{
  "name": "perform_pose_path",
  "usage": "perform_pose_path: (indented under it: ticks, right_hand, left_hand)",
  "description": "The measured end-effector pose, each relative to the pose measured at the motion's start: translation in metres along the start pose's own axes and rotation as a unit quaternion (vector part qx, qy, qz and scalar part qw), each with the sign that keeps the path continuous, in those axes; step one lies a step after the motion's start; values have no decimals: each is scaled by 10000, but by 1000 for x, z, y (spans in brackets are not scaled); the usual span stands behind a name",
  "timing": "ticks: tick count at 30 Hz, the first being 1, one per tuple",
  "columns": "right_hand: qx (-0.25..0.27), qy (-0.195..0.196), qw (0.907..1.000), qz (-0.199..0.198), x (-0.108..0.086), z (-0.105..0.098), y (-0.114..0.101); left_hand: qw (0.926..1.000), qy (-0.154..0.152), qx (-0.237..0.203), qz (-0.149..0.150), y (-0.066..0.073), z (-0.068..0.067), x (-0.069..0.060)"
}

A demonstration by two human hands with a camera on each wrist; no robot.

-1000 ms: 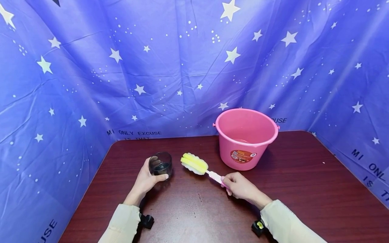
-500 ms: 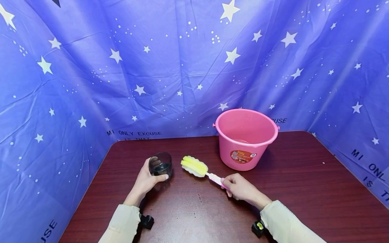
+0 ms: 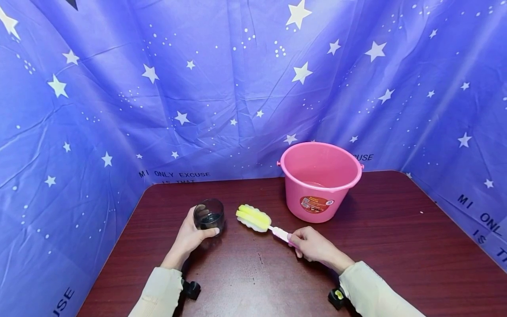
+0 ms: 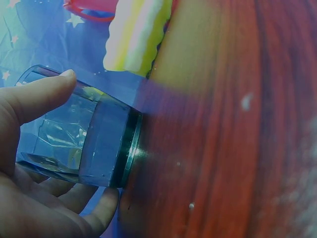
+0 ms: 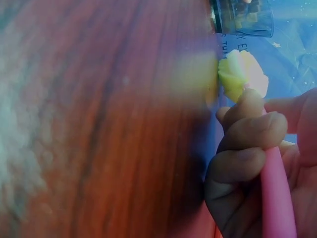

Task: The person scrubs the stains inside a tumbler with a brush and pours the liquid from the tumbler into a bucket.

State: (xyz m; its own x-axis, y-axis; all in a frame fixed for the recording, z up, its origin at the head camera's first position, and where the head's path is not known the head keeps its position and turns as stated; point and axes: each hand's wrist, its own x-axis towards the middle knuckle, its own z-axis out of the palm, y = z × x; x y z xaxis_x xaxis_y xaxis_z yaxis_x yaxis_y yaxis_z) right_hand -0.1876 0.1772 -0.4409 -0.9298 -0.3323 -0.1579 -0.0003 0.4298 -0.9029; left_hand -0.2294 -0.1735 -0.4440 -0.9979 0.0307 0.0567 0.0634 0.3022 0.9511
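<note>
My left hand (image 3: 193, 233) grips a dark, see-through glass (image 3: 210, 215) from its left side, thumb across the near face. In the left wrist view the glass (image 4: 81, 134) has faceted walls and a thick base, and clear liquid seems to sit in it. My right hand (image 3: 313, 243) holds a sponge brush (image 3: 253, 219) by its pink and white handle. Its yellow and white head points left toward the glass, apart from it. The fingers (image 5: 252, 130) curl round the pink handle (image 5: 277, 193) in the right wrist view.
A pink bucket (image 3: 291, 193) with an orange label stands at the back right of the dark red wooden table (image 3: 396, 246). Blue cloth (image 3: 237, 88) with white stars hangs behind and at both sides. A few wet-looking spots lie on the table between the hands.
The sponge brush's head has dipped slightly toward the table, with the right hand shifting a little. The left hand and the glass have stayed in place.
</note>
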Motion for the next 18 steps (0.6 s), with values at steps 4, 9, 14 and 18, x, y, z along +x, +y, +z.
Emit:
perform_pose_path:
  ticks: [4,9,14,18]
  right_hand:
    - [-204,60,9997,71,0,-1,0]
    - [-501,159,9986,19,1,-2,2]
    - [-1015,501,9934,-179,2,-1,2]
    - [-1375,703,9878,-208,1,1,-2]
  left_hand:
    - [10000,1,24,-33,0,0,0]
    - [10000,-2,8,-16,0,0,0]
    - [10000,5,-61,19,0,0,1]
    - [10000,4,-81,22,0,1,1]
